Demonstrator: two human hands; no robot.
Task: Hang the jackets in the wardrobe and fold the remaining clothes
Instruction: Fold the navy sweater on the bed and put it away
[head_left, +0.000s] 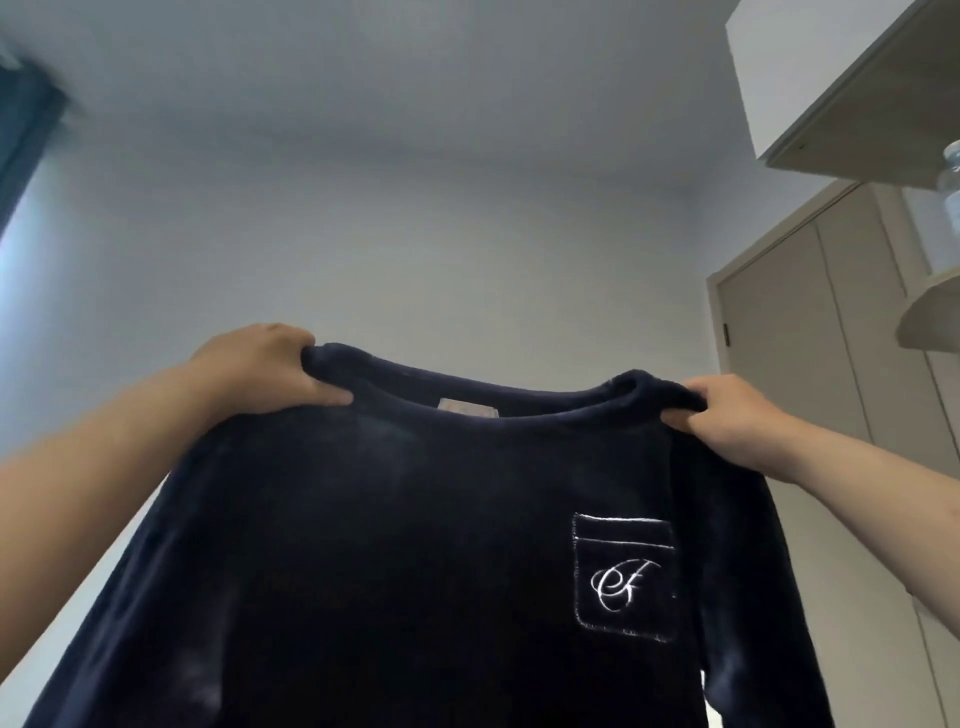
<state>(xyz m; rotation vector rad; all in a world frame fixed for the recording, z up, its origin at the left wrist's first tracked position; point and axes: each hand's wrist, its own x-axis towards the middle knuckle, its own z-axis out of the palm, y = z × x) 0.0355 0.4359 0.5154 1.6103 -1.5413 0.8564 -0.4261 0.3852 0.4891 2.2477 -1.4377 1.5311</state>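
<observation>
Left hand (270, 371) and right hand (737, 421) are each gripping a shoulder of the navy top (389, 545) I am holding up; soft, limp fabric is hanging between them, so I judge the shoulders the right hold.

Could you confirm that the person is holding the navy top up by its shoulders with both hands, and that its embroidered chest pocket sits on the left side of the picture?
Not quite: the pocket sits on the right side of the picture, as the head view shows. The rest holds: the left hand and right hand each keep a grip on a shoulder of the navy top, holding it up.
</observation>
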